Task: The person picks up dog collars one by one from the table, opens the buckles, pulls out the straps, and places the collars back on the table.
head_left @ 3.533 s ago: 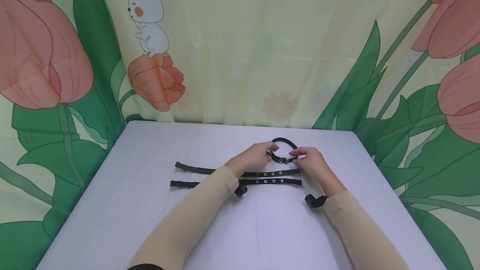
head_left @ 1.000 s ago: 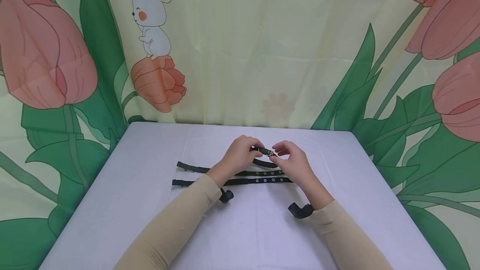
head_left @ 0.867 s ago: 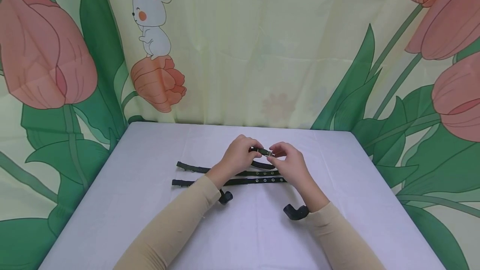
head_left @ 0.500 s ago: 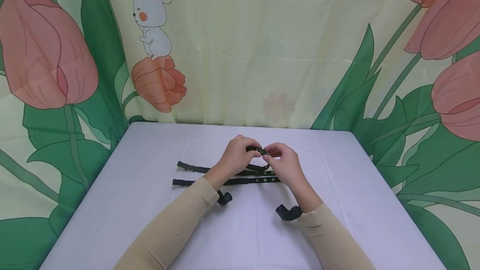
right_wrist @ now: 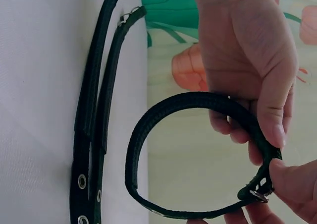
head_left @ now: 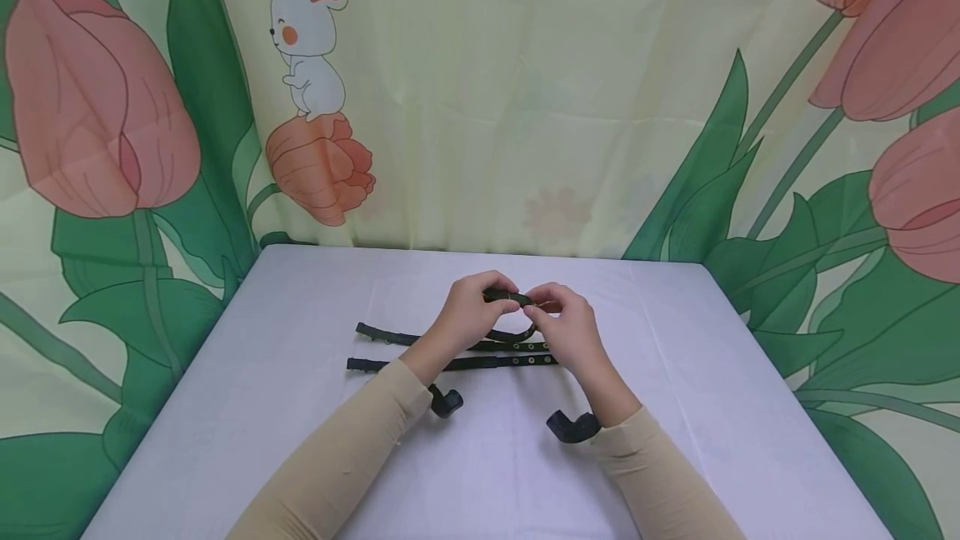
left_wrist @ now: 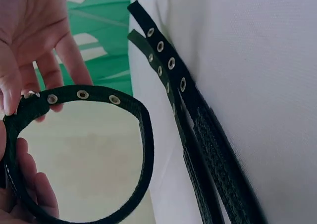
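Observation:
A black buckle collar (head_left: 512, 337), fastened into a loop, is held up between both hands above the table. Its row of metal eyelets faces the left wrist view, and a small metal buckle (right_wrist: 259, 196) shows at the right fingertips. My left hand (head_left: 467, 311) pinches the band left of the buckle, thumb against curled fingers. On the other side my right hand (head_left: 567, 330) pinches the band at the buckle; its fingers appear behind the loop in the right wrist view. Below, two unfastened collars lie flat and parallel: the farther collar (head_left: 384, 333) and the nearer collar (head_left: 367, 365), partly covered by the left arm.
A white-covered table (head_left: 675, 457) spreads beneath. Behind it hangs a curtain (head_left: 480, 107) printed with tulips and a rabbit. A black wrist-worn device (head_left: 446, 403) sits at the left wrist, and a second black device (head_left: 573, 427) sits at the right.
The looped collar was low over the table at the right; it has been lifted and carried left. Both hands turned it and drew closer together, the right hand shifting left towards the left hand.

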